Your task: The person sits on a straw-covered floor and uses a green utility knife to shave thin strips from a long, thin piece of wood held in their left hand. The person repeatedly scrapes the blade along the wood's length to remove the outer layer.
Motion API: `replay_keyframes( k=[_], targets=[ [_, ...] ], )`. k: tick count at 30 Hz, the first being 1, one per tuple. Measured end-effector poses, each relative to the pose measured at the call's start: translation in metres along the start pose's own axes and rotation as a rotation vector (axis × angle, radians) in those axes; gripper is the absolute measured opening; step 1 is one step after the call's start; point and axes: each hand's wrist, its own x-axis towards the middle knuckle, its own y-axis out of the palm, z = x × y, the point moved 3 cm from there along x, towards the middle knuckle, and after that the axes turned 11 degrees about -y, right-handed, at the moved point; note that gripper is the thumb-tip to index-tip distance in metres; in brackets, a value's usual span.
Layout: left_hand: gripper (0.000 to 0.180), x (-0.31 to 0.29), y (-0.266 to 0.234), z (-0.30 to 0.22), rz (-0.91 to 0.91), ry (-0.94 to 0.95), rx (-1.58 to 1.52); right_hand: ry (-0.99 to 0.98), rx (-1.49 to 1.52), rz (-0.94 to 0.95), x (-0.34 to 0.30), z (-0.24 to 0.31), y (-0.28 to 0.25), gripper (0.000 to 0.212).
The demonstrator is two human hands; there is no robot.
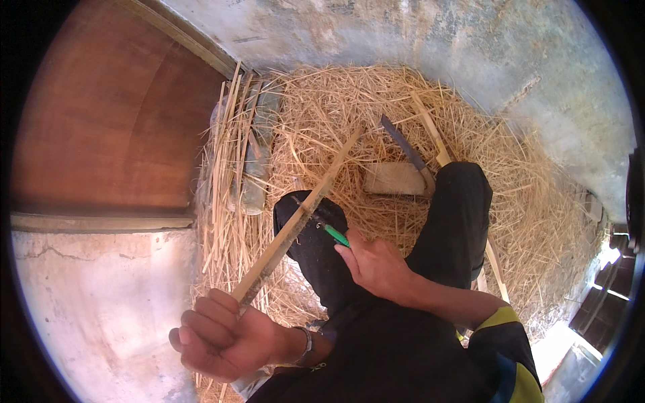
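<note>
My left hand (225,336), a band on its wrist, is closed round the lower end of a split bamboo strip (285,235). The strip slants up to the right across my left knee, its far end over the straw. In my right hand (379,265) is a small green-handled tool (337,236). Its thin tip points up and left, close to the strip's side near the knee; whether it touches I cannot tell. Its exact kind is too small to make out. Beyond my knees a dark curved blade (406,146) with a wooden handle rests against a wooden block (391,178).
Loose straw (316,101) covers the floor. Thin bamboo strips (228,148) lie piled on the left, by a brown wooden panel (101,114). Another strip (430,127) passes beside my right knee. Weathered walls (430,33) stand ahead and to the right.
</note>
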Motion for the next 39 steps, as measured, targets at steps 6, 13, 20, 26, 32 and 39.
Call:
replay_keyframes(
  k=[6, 13, 20, 26, 32, 39],
  targets=[
    [0.03, -0.004, 0.001, 0.0, 0.029, 0.004, 0.046, -0.025, -0.068, -0.062, 0.009, -0.011, -0.004, 0.028],
    [0.032, -0.009, 0.011, 0.002, 0.072, 0.026, 0.047, -0.147, -0.046, -0.066, 0.006, 0.014, -0.019, 0.03],
    [0.032, -0.003, 0.002, 0.001, 0.089, 0.014, 0.031, -0.143, -0.048, -0.01, 0.01, 0.013, -0.02, 0.032],
    [0.032, 0.004, -0.008, -0.004, 0.442, -0.03, 0.032, 0.028, -0.165, 0.019, 0.008, -0.038, -0.016, 0.032],
    [0.032, 0.0, 0.002, -0.001, 0.473, 0.006, 0.083, -0.09, -0.038, -0.04, 0.001, -0.001, -0.02, 0.034],
    [0.041, 0.005, 0.011, 0.003, 0.722, -0.05, -0.023, -0.187, 0.066, 0.034, 0.005, 0.016, -0.035, 0.03]
  ],
)
